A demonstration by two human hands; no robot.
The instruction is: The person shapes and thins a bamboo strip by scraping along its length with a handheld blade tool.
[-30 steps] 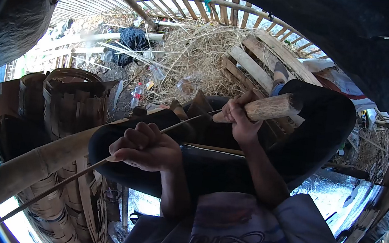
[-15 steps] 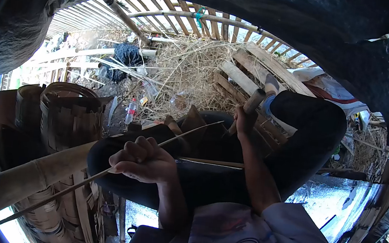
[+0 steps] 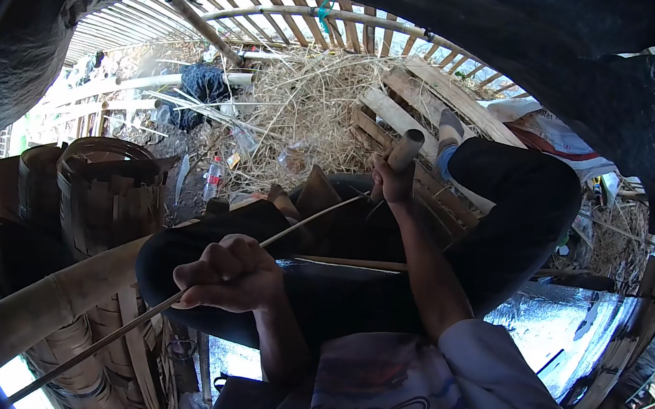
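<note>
My left hand (image 3: 229, 276) is closed around a long thin stick (image 3: 108, 339), which runs from the lower left up towards the middle of the view. In my right hand (image 3: 392, 183) is a thick wooden handle (image 3: 407, 150), its rounded end pointing up. A dark blade-like part shows below that hand, close to the stick's far tip; whether they touch I cannot tell. Another thin strip (image 3: 353, 262) lies across my dark-trousered legs, between my two forearms.
A thick bamboo pole (image 3: 54, 298) slants past my left knee. Rolled woven sheets (image 3: 109, 198) stand at the left. Beyond my legs are straw (image 3: 315, 105), wooden planks (image 3: 404, 116), a plastic bottle (image 3: 214, 177) and a slatted fence (image 3: 349, 27).
The wooden handle has turned from nearly level to upright, and my right hand with it has shifted left. My left hand has barely moved on the stick. The view has shifted slightly.
</note>
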